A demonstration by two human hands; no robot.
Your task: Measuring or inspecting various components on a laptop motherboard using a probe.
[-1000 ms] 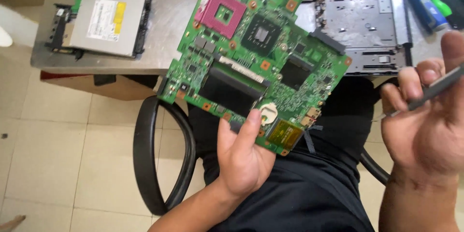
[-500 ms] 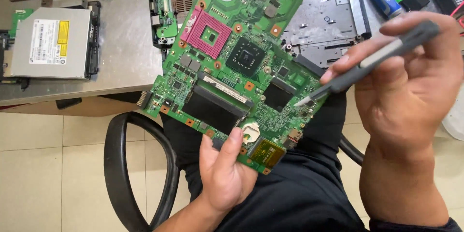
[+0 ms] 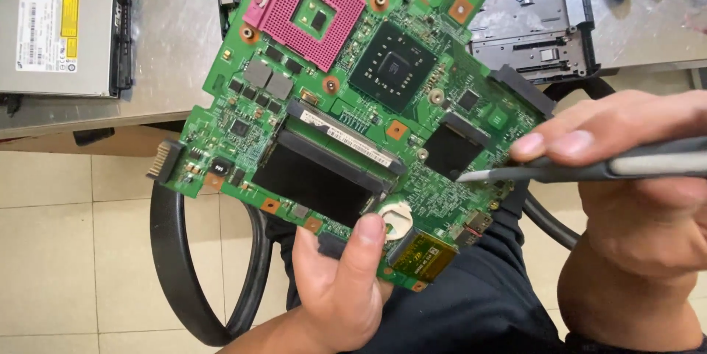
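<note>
- Green circuit board [image 3: 346, 111]: held tilted above the lap, its far end over the grey table [image 3: 169, 67]; pink square socket, black chips, empty black slots, round coin-cell holder near the thumb.
- Left hand [image 3: 346, 288]: grips the board's near edge; thumb on top.
- Right hand [image 3: 633, 184]: pinches a grey screwdriver [image 3: 589, 166]; tip touching the board's right side.
- Silver optical drive [image 3: 62, 33]: on the table, left of the board.
- Metal laptop chassis [image 3: 545, 22]: right of the board.

Left hand [image 3: 342, 291] thumb up, clamped; right hand [image 3: 633, 192] pinching.
</note>
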